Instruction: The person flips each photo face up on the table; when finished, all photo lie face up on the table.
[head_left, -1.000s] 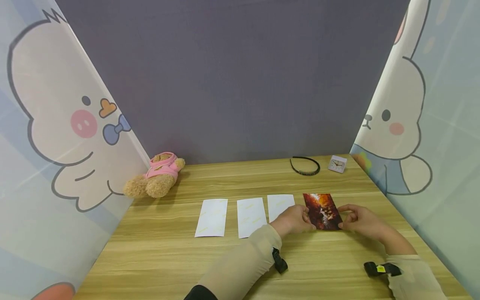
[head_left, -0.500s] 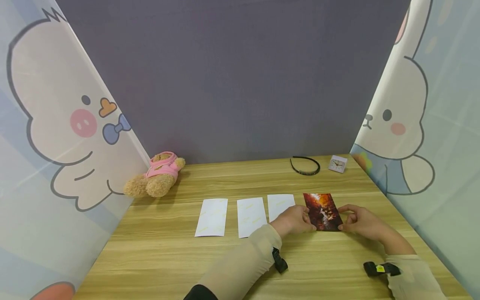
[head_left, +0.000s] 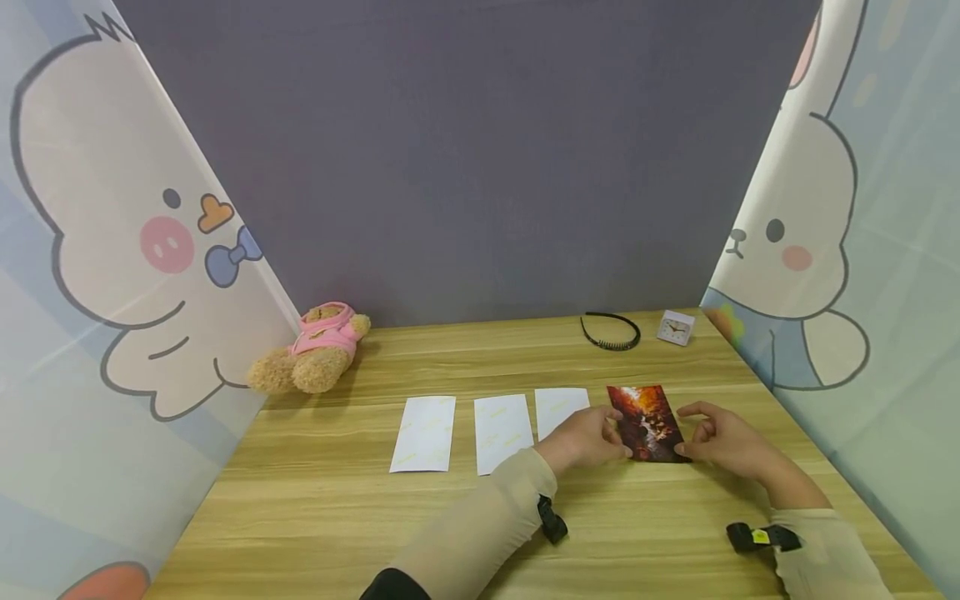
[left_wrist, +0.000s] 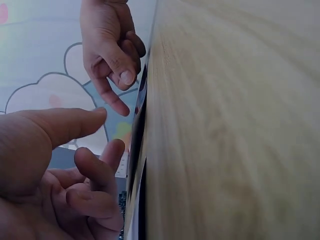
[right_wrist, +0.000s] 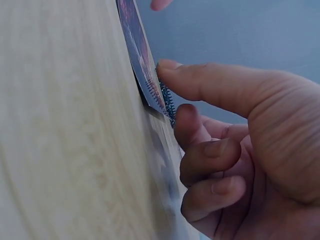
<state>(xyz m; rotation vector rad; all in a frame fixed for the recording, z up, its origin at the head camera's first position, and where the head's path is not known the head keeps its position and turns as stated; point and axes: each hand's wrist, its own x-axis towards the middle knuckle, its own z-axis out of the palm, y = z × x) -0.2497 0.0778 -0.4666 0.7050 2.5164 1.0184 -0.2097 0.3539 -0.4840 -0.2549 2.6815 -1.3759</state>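
A dark red and orange picture card (head_left: 647, 421) lies face up on the table in the head view. At its left edge is my left hand (head_left: 585, 437), partly covering the nearest white card (head_left: 561, 408). My right hand (head_left: 727, 442) is at the other side, its thumb over the card's near right corner. In the left wrist view, the thumb and fingers of my left hand (left_wrist: 60, 175) are spread apart and hold nothing. The right wrist view has my right thumb tip at the picture card (right_wrist: 136, 50), other fingers loosely bent; contact is hard to tell.
Two more white cards, one at the left (head_left: 423, 433) and a middle one (head_left: 501, 429), lie in the same row. Behind stand a black toothed headband (head_left: 617, 344) and a small white clock (head_left: 675, 327). A teddy bear in pink (head_left: 324, 342) lies at the back left.
My left hand has drawn back very slightly to the left. My right thumb has shifted a little over the picture card's corner. The card stays almost where it was.
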